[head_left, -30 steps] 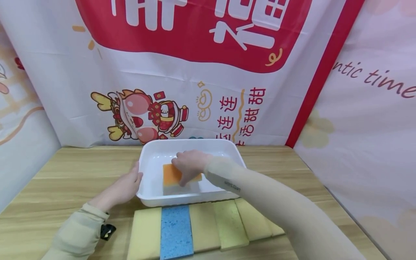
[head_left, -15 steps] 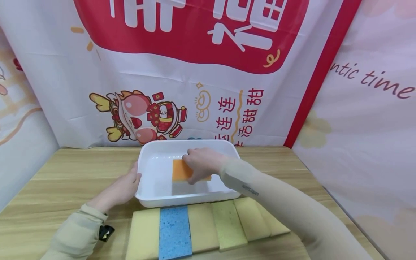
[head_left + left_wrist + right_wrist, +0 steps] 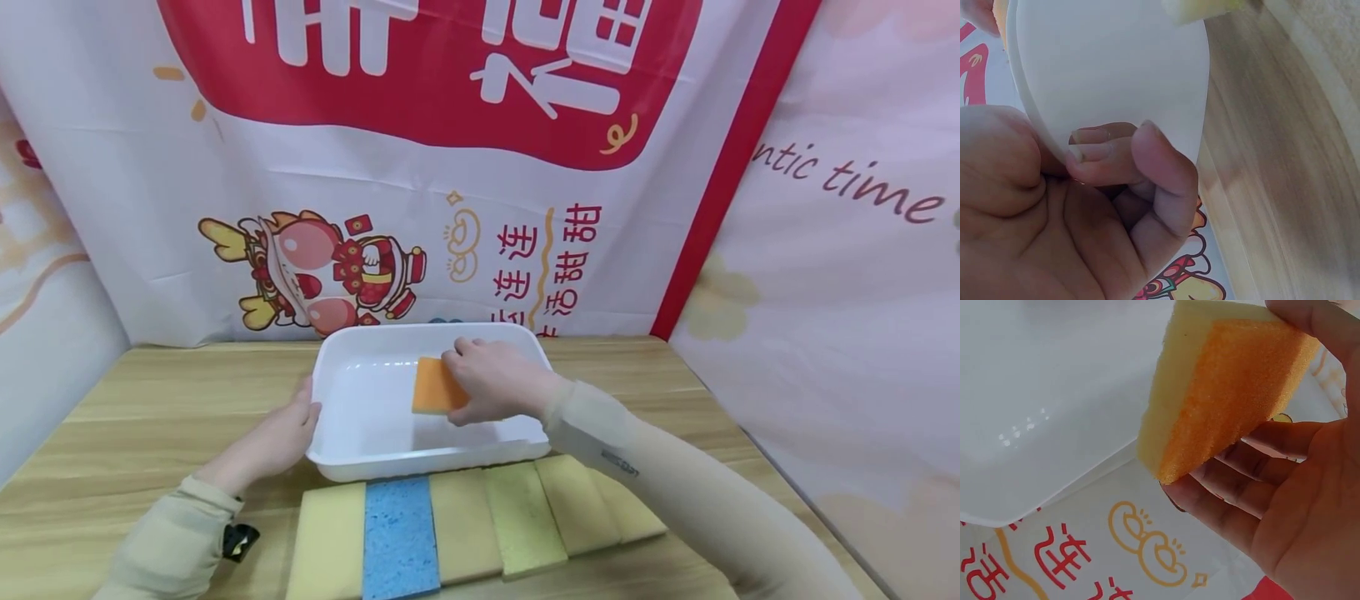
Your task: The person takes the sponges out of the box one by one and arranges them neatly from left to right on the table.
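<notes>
A white plastic basin stands on the wooden table. At its left end my left hand grips the rim; in the left wrist view the fingers curl against the outer wall. Over the basin's inside, my right hand pinches a sponge with an orange face and a pale yellow layer. The right wrist view shows the sponge tilted, thumb on one edge and fingers on the opposite edge, apart from the basin floor.
In front of the basin lies a row of flat sponges: a blue one, a yellow-green one and several pale yellow ones. A printed cloth hangs behind the table, and another is on the right.
My right hand has moved the sponge to the right and up within the basin. The left hand stays at the rim. The view has shifted slightly.
</notes>
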Action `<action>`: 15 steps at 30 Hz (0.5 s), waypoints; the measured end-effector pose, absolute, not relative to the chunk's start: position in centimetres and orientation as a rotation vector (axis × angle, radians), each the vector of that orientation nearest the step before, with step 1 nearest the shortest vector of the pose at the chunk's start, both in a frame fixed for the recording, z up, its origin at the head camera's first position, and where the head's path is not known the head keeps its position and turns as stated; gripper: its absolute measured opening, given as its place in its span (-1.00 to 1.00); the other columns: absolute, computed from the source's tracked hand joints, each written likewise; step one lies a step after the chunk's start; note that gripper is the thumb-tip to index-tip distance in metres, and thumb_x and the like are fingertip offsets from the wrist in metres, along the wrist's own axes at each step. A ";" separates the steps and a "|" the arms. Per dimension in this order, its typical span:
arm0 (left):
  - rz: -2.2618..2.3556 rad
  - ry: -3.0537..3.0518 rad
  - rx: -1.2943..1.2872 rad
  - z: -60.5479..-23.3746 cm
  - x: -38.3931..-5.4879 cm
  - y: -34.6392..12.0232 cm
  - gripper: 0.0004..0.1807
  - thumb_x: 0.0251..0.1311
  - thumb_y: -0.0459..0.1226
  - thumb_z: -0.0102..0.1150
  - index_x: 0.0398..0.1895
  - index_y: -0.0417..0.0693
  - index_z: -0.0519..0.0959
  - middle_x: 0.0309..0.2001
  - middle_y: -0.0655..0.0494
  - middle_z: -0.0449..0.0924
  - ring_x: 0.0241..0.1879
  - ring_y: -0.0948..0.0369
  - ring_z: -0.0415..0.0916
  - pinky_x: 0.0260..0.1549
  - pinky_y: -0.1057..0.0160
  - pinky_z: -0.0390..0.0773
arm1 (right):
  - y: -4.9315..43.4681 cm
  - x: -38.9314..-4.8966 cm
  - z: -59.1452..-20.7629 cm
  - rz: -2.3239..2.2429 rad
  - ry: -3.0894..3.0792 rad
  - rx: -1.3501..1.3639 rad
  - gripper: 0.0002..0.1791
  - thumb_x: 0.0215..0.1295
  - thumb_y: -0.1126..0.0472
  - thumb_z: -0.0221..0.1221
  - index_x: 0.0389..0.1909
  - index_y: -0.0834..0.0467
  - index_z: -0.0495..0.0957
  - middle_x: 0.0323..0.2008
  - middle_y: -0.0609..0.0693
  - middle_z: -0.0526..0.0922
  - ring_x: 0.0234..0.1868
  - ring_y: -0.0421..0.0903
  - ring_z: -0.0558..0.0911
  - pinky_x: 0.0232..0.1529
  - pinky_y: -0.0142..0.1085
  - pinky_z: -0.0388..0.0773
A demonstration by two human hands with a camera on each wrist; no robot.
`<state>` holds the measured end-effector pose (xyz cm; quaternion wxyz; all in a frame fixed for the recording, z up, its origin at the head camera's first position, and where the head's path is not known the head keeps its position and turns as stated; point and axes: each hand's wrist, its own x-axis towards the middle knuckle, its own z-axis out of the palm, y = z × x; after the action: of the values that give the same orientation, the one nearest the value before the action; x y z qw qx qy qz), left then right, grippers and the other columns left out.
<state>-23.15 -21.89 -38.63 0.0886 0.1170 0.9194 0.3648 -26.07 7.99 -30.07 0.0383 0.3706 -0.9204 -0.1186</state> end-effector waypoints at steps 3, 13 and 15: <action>1.081 2.736 0.348 -38.6 -23.2 -21.9 -0.33 0.58 -0.20 -0.49 0.48 -0.42 -0.44 0.20 -0.63 0.24 -0.51 0.06 0.48 -0.58 0.13 0.52 | 8.9 -25.6 -30.0 -0.344 -2.798 1.116 -0.26 0.08 -0.32 0.28 0.11 0.14 0.50 -0.24 -0.08 0.45 -0.33 -0.17 0.44 -0.39 -0.38 0.46; 1.102 2.728 0.351 -38.8 -23.2 -21.9 -0.32 0.59 -0.19 -0.49 0.49 -0.38 -0.44 0.13 -0.58 0.33 -0.59 0.03 0.43 -0.61 0.10 0.51 | 12.1 -24.4 -30.6 -0.265 -2.785 1.050 -0.06 0.12 -0.31 0.28 0.43 0.06 0.21 -0.24 -0.06 0.46 -0.37 -0.15 0.43 -0.46 -0.36 0.44; 1.094 2.737 0.354 -38.9 -23.2 -21.9 -0.33 0.59 -0.18 -0.50 0.49 -0.39 -0.44 0.12 -0.58 0.33 -0.61 0.04 0.42 -0.62 0.11 0.51 | 12.7 -24.2 -30.7 -0.256 -2.775 1.036 -0.05 0.11 -0.31 0.27 0.43 0.05 0.22 -0.24 -0.06 0.45 -0.39 -0.16 0.43 -0.50 -0.37 0.44</action>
<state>-23.21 -21.88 -38.90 0.0864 0.1187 0.9186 0.3670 -24.21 12.72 -30.65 0.0842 0.3471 -0.9301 -0.0859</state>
